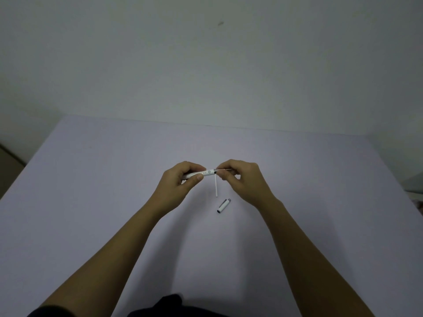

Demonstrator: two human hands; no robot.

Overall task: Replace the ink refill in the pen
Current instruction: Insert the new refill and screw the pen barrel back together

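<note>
I hold a white pen barrel (207,173) level above the table, with my left hand (183,179) gripping its left end. My right hand (240,177) pinches the front section of the pen at the barrel's right end, by a dark ring. A thin white refill (216,188) lies on the table below the barrel, pointing toward me. The white pen cap (223,205) with a grey tip lies on the table just beyond the refill's near end, between my wrists.
The work surface is a pale lilac table (114,191) set against a plain wall (206,65). Its left edge (29,165) drops off to a darker floor. Something pale shows at the right border (415,186).
</note>
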